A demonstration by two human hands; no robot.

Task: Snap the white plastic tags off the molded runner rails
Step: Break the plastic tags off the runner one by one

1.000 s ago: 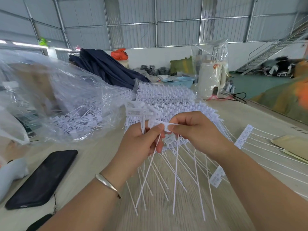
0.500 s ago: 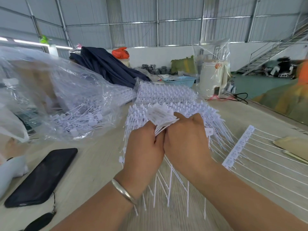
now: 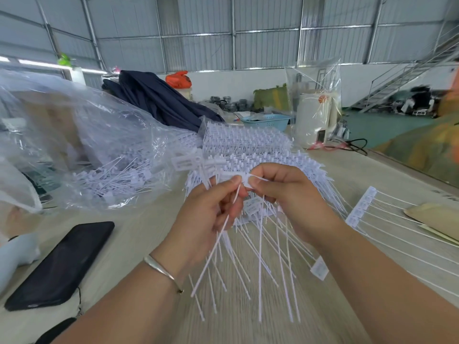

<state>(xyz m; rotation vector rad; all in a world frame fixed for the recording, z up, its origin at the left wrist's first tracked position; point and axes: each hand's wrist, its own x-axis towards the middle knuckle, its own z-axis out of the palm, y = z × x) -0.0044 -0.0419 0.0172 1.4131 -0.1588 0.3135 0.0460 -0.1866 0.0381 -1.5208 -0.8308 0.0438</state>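
Observation:
My left hand (image 3: pixel 211 214) grips a bundle of white plastic tags (image 3: pixel 188 163), their heads sticking out above my fingers and their long thin tails (image 3: pixel 213 249) hanging down. My right hand (image 3: pixel 288 194) pinches the head of one tag (image 3: pixel 246 181) between thumb and forefinger, right beside my left thumb. More tails (image 3: pixel 275 256) hang below my right hand, still joined to a runner rail hidden in my grip. A big heap of molded tag rails (image 3: pixel 248 145) lies on the table behind both hands.
A clear plastic bag (image 3: pixel 74 145) with loose tags sits at left. A black phone (image 3: pixel 62 264) lies front left. Another tag rail (image 3: pixel 360 207) with long tails lies at right beside a tan envelope (image 3: pixel 432 214). A blue basket (image 3: pixel 265 120) and bagged white appliance (image 3: pixel 315 115) stand behind.
Half a second ago both hands were pressed together, knuckles up, twisting the bundle. Now they have turned back and parted slightly, with my right hand pinching a single tag head.

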